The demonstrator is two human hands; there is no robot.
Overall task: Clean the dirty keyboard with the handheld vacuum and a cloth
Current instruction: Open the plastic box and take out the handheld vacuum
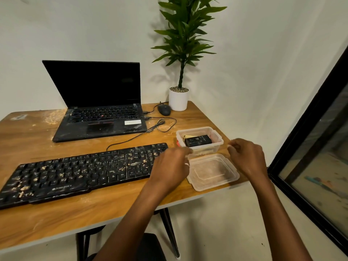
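Both hands, left (170,165) and right (246,157), hovered with loosely curled, empty fingers beside the lid (212,171) at the table's (94,210) edge.

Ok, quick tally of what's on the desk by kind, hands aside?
Keyboards: 1
Laptops: 1
Mice: 1
Potted plants: 1
Plastic tubs: 1
Tub lids: 1
Black devices in the tub: 1
Total: 7
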